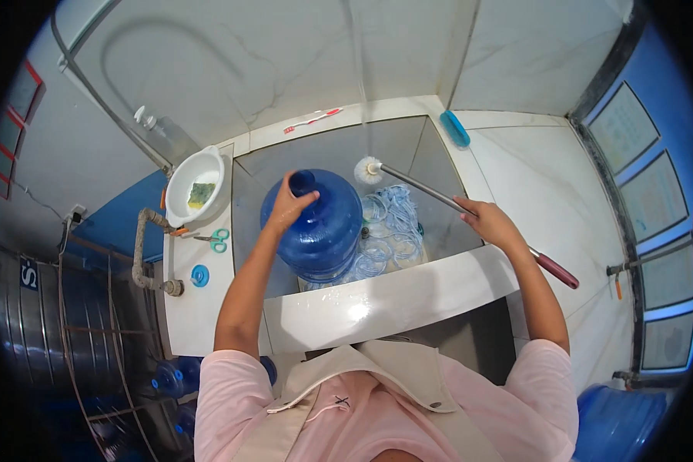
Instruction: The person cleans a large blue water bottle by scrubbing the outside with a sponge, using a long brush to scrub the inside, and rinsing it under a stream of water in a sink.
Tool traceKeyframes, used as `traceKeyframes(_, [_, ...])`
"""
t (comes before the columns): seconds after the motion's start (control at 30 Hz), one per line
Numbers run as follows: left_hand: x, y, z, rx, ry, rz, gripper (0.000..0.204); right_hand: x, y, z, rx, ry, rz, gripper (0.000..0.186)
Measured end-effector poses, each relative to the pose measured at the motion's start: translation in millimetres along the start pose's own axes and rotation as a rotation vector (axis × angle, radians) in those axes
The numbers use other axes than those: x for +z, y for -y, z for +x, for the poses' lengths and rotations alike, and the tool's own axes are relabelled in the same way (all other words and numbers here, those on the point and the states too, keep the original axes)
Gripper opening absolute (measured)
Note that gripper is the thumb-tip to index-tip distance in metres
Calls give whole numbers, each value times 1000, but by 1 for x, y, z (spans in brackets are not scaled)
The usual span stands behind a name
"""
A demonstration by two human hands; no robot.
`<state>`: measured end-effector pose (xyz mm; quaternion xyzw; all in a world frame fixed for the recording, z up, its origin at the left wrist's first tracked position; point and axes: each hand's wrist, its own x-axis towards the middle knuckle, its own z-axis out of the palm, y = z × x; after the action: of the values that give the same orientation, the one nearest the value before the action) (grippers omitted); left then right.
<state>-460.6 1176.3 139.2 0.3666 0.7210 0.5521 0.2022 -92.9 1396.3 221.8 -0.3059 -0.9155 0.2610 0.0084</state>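
Note:
A large blue water jug (316, 231) stands in the tiled sink (254, 165), its mouth facing up. My left hand (288, 205) is closed round the jug's neck. In my right hand (491, 223) I grip the metal shaft of a long-handled bottle brush (423, 186), to the right of the jug. The brush's round white bristle head is above the sink, apart from the jug, and its dark red handle end points down and right. Beside the jug lies a heap of pale blue plastic rings and strips (396, 231).
On the left ledge are a white basin (179, 185) with a sponge (200, 194), green-handled scissors (219, 240) and a blue ring (200, 276). A red-and-white toothbrush (313, 121) and blue scrub brush (455, 129) lie along the back rim. A pipe (140, 246) rises at left.

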Motion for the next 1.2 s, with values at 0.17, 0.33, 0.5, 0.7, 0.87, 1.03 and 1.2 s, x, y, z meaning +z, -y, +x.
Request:
traceKeyframes(0.17, [-8, 12, -4, -103, 16, -156, 64, -49, 50, -24, 132, 84, 141, 38])
traceKeyframes(0.33, [-25, 16, -7, -153, 126, -53, 65, -82, 111, -19, 55, 124, 54, 36])
traceKeyframes(0.5, [-49, -2, 2, -304, 260, -35, 73, -101, 125, -5, -219, 113, -104, 36])
traceKeyframes(0.7, [-69, -71, 25, 214, 173, -72, 50, -148, 203, 2, -271, 223, -491, 39])
traceKeyframes(0.87, [-27, -147, 32, 257, 401, 50, 62, -175, 254, 43, -474, 289, -642, 35])
traceKeyframes(1.03, [-20, -143, 32, 147, 251, 63, 74, -192, 329, 84, -79, 507, -791, 35])
traceKeyframes(1.2, [-9, -116, 21, 178, 78, 48, 69, -183, 319, 121, -19, 651, -725, 38])
